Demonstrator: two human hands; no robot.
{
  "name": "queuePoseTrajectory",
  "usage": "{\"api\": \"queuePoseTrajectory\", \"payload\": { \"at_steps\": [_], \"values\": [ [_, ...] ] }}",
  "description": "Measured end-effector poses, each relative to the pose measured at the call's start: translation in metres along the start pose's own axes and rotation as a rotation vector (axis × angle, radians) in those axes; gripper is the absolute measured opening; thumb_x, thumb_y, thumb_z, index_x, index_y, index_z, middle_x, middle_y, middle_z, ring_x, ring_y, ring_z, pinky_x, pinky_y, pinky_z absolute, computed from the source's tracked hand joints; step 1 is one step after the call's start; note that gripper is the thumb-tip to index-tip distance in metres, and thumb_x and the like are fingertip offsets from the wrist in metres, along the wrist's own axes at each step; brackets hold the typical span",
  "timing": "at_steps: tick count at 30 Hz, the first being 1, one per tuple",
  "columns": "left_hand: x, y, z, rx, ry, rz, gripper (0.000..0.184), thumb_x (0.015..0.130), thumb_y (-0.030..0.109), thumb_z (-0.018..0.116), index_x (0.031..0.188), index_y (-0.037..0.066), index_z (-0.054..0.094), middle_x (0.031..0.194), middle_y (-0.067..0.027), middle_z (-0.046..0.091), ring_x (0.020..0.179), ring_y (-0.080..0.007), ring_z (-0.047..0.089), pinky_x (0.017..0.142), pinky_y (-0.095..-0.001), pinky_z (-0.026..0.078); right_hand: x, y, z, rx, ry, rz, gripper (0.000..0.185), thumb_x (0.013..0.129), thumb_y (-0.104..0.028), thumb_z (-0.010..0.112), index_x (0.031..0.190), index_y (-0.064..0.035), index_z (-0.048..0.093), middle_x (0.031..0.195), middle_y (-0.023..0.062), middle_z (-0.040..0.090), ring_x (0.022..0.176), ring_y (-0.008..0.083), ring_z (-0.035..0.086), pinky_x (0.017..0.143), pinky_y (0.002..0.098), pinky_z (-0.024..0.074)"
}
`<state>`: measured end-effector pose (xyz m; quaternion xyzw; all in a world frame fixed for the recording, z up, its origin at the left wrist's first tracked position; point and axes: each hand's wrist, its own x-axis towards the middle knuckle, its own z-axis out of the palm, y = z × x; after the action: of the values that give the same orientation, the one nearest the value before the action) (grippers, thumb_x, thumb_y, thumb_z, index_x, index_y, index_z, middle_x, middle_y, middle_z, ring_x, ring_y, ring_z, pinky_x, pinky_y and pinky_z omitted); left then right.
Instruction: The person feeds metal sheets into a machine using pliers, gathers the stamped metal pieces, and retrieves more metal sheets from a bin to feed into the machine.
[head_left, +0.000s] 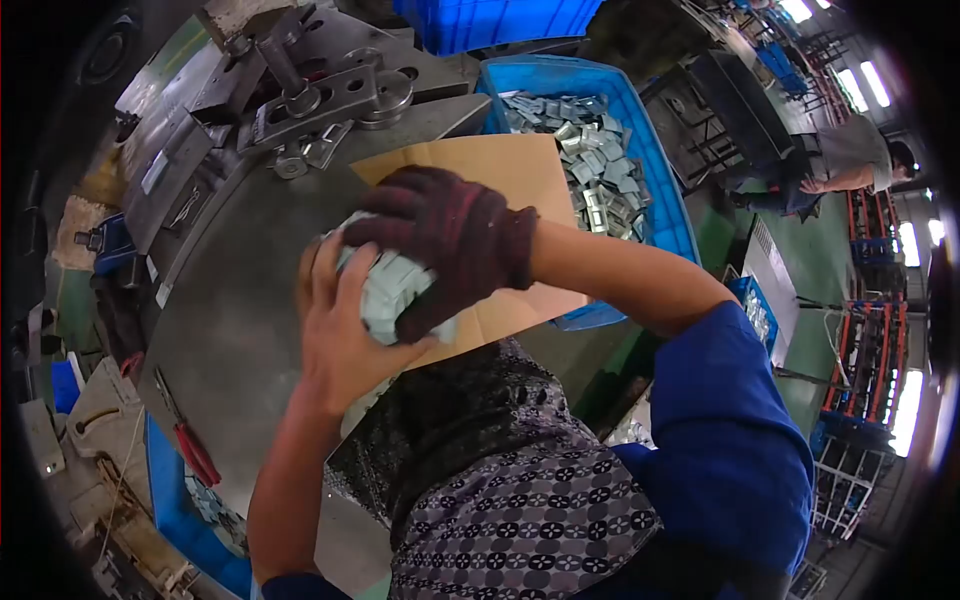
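Holding a cluster of pale metal pieces [388, 290] between half-curled bare left hand [337, 325] and half-curled gloved right hand [445, 228], over the worktop [230, 310] by the edge of the cardboard sheet [515, 170].

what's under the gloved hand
Under the gloved right hand show metal pieces, also held by the bare left hand, and cardboard. What the hand covers, and how many pieces, can't be seen.

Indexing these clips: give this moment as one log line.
left hand: bare, around metal parts | right hand: gloved, on them | blue bin: more metal parts
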<state>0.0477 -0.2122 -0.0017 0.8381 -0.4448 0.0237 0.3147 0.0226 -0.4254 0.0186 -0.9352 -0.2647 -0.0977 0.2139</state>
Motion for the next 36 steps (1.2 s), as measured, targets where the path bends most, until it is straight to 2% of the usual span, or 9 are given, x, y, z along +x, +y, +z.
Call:
{"api": "queuePoseTrajectory", "payload": {
  "at_steps": [6,8,10,14,20,26,28,32,36],
  "values": [
    [0.103,0.07,0.097,-0.489,-0.065,0.024,0.086,0.06,0.035,0.085,0.131,0.006,0.045,0.146,-0.0242,0.025,0.131,-0.0457,0.032,0.106,-0.049,0.033,-0.125,0.078,-0.072,-0.471,0.014,0.332,0.075,0.068,-0.046,0.077,0.129,-0.0095,0.052,0.141,0.0203,0.042,0.127,0.0403,0.043,0.101,0.0473,0.0404],
    [0.104,0.079,0.065,-0.517,0.04,0.109,0.068,0.068,0.028,0.081,0.124,0.004,0.051,0.138,-0.0219,0.039,0.129,-0.0417,0.039,0.103,-0.0461,0.037,-0.169,0.081,-0.089,-0.527,-0.075,0.666,0.064,0.078,-0.046,0.07,0.126,-0.0074,0.055,0.141,0.0192,0.043,0.126,0.0384,0.045,0.102,0.0442,0.0406],
    [0.09,0.06,0.034,-0.525,0.094,0.159,0.049,0.074,0.016,0.077,0.116,0.002,0.056,0.124,-0.0177,0.054,0.115,-0.0339,0.053,0.094,-0.0402,0.045,-0.194,0.074,-0.092,-0.288,0.07,0.931,0.057,0.084,-0.045,0.065,0.123,-0.0048,0.058,0.138,0.0177,0.048,0.123,0.0362,0.05,0.101,0.0408,0.041],
    [0.035,0.014,-0.007,-0.571,0.102,-0.127,0.042,0.075,0.007,0.074,0.114,0.003,0.058,0.116,-0.0143,0.058,0.103,-0.0258,0.059,0.084,-0.0329,0.049,-0.205,0.06,-0.055,0.087,0.391,1.042,0.045,0.086,-0.036,0.066,0.118,-0.0043,0.061,0.124,0.0181,0.058,0.117,0.0328,0.056,0.096,0.0348,0.0447],
    [-0.055,-0.017,-0.071,0.001,0.308,-0.208,0.045,0.074,0.017,0.077,0.113,0.006,0.059,0.125,-0.0165,0.051,0.114,-0.0326,0.053,0.092,-0.0404,0.046,-0.11,0.007,-0.03,-0.134,0.489,0.466,0.028,0.082,-0.018,0.07,0.104,-0.0025,0.062,0.116,0.02,0.062,0.105,0.0384,0.061,0.087,0.0424,0.0502],
    [-0.149,-0.059,-0.14,0.87,0.571,-0.659,0.056,0.07,0.031,0.077,0.117,0.008,0.058,0.13,-0.0198,0.047,0.124,-0.0422,0.041,0.1,-0.0495,0.038,-0.022,-0.033,-0.021,-0.076,0.477,0.037,0.03,0.072,-0.008,0.072,0.1,-0.0047,0.063,0.108,0.0181,0.064,0.099,0.0362,0.063,0.083,0.0419,0.0512],
    [-0.183,-0.085,-0.13,0.949,0.511,-0.732,0.047,0.075,0.032,0.07,0.114,0.008,0.059,0.124,-0.0188,0.051,0.117,-0.0395,0.047,0.094,-0.0482,0.043,0.007,-0.06,-0.024,-0.008,0.407,-0.068,0.028,0.077,-0.02,0.07,0.105,-0.015,0.07,0.103,0.008,0.068,0.097,0.0284,0.064,0.088,0.038,0.0515],
    [-0.202,-0.092,-0.114,0.704,0.522,-0.763,0.034,0.08,0.028,0.063,0.108,0.009,0.06,0.108,-0.0156,0.059,0.105,-0.0355,0.054,0.086,-0.0462,0.047,0.06,-0.11,-0.011,-0.258,0.06,-0.347,0.017,0.084,-0.025,0.063,0.098,-0.017,0.069,0.1,0.0038,0.069,0.093,0.0228,0.065,0.088,0.0353,0.0519],
    [-0.194,-0.073,-0.107,0.641,0.543,-0.694,0.029,0.079,0.02,0.064,0.105,0.008,0.06,0.09,-0.0144,0.064,0.088,-0.0353,0.06,0.073,-0.0422,0.05,0.078,-0.103,0.046,-0.136,0.024,-0.734,0.017,0.088,-0.027,0.06,0.097,-0.0141,0.067,0.095,0.0069,0.069,0.09,0.0243,0.065,0.083,0.0363,0.0514]
  ]
}}
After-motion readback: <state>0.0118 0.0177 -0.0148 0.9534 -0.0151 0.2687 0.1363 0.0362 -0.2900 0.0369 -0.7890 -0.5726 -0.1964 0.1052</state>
